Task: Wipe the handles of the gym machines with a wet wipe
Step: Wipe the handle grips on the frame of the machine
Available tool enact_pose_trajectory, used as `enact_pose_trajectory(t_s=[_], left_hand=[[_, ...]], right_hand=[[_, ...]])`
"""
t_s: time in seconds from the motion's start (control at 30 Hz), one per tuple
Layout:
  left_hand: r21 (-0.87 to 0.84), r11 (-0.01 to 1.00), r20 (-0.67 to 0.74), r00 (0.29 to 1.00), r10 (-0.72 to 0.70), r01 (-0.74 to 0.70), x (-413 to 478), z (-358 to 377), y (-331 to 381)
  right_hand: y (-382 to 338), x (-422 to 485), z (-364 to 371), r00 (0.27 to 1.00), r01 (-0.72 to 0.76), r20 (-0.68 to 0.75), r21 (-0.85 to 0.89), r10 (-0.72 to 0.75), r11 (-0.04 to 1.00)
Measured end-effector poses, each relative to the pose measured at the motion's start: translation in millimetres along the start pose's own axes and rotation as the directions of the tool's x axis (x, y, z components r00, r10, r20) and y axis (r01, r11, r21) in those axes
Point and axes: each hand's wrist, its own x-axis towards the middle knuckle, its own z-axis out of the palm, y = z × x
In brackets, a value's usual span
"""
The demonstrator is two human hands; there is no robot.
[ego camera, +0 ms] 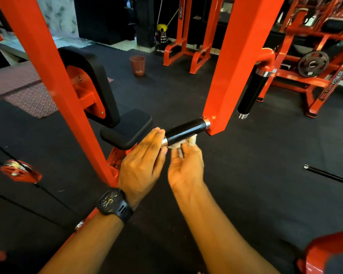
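Observation:
A black handle (pixel 185 130) with chrome end rings sticks out sideways from an orange machine arm (pixel 236 66). My left hand (pixel 143 165), with a black watch on the wrist, lies with straight fingers against the handle's free chrome end. My right hand (pixel 185 168) is palm-up just under the handle and holds a crumpled white wet wipe (pixel 183 143) up against its underside. A second black handle (pixel 252 91) hangs down from a curved orange tube farther right.
An orange upright (pixel 53 80) and a black padded seat (pixel 127 128) stand to the left. A brown plastic bin (pixel 137 65) sits on the dark rubber floor behind. More orange machines and a weight plate (pixel 313 64) fill the right. A thin black bar (pixel 329 175) lies at right.

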Motion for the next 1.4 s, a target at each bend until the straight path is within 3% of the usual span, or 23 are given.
enact_pose_trajectory(t_s=[0.13,0.2,0.27,0.33,0.4,0.47,0.53,0.6,0.67,0.77,0.9,0.97,1.07,1.1,1.2,1.33,1.4], left_hand=[[-0.016,1.0,-0.016,1.0,-0.002,0.002,0.1,-1.8,-1.4],[-0.01,1.0,-0.007,1.0,0.001,-0.001,-0.2,-2.9,-0.8],[-0.001,1.0,0.012,1.0,0.007,-0.007,0.3,-3.1,0.2],[-0.002,1.0,0.015,1.0,-0.001,0.001,0.8,-2.3,0.2],[-0.014,1.0,0.008,1.0,-0.016,0.016,0.6,-2.1,-0.2],[-0.024,0.999,0.006,1.0,-0.023,0.023,-0.1,-3.1,-0.4],[-0.037,0.999,0.006,1.0,-0.029,0.029,0.0,-4.1,-0.4],[-0.045,0.998,0.004,1.0,-0.031,0.031,0.8,-3.9,-0.5],[-0.037,0.999,-0.009,0.999,-0.032,0.032,1.1,-3.1,0.1],[-0.032,0.998,-0.031,0.998,-0.046,0.045,1.2,-0.3,2.9],[-0.045,0.998,-0.056,0.997,-0.048,0.046,-1.1,-0.5,4.8],[-0.039,0.999,-0.053,0.998,-0.029,0.027,-1.0,-1.7,4.5],[-0.049,0.999,-0.045,0.999,-0.017,0.015,0.1,0.6,5.5],[-0.056,0.998,-0.043,0.999,-0.018,0.016,-0.5,1.7,6.1],[-0.065,0.998,-0.042,0.999,-0.017,0.015,-4.8,1.2,8.5],[-0.049,0.999,-0.035,0.999,-0.008,0.006,-4.6,-2.1,13.6],[-0.065,0.998,-0.029,1.0,-0.011,0.009,-5.6,-2.2,14.3]], right_hand=[[9.6,-11.8,-5.0,0.996,-0.079,0.037,-0.086,0.083,0.993],[10.8,-11.4,-8.4,0.996,0.089,0.025,-0.115,-0.087,0.989],[7.9,-5.3,-12.3,0.913,0.404,0.059,-0.277,-0.404,0.872],[9.1,0.8,-17.7,0.747,0.647,0.215,-0.452,-0.629,0.614],[6.6,6.1,-23.8,0.539,0.791,0.447,-0.56,-0.714,0.246],[-3.7,12.9,-27.8,0.36,0.834,0.707,-0.536,-0.609,-0.129],[-13.6,16.4,-28.1,0.276,0.826,0.881,-0.422,-0.384,-0.373],[-25.3,17.2,-23.9,0.191,0.774,0.96,-0.276,-0.204,-0.57],[-43.2,28.1,-15.2,0.145,0.745,0.984,-0.179,-0.107,-0.643],[-63.1,35.1,2.1,0.198,0.725,0.978,-0.195,-0.07,-0.661],[-69.1,25.0,21.4,0.212,0.768,0.928,0.036,0.307,-0.639],[-89.0,34.5,42.3,0.3,0.724,0.864,0.068,0.403,-0.686],[-104.6,34.9,62.0,0.532,0.564,0.748,0.036,0.397,-0.825],[-99.4,29.0,62.4,0.551,0.553,0.729,0.043,0.405,-0.832],[-90.4,16.1,57.5,0.523,0.607,0.717,0.067,0.461,-0.792],[-108.3,22.0,57.6,0.599,0.481,0.728,0.007,0.334,-0.877],[-98.2,18.0,44.7,0.53,0.497,0.781,0.03,0.331,-0.867]])
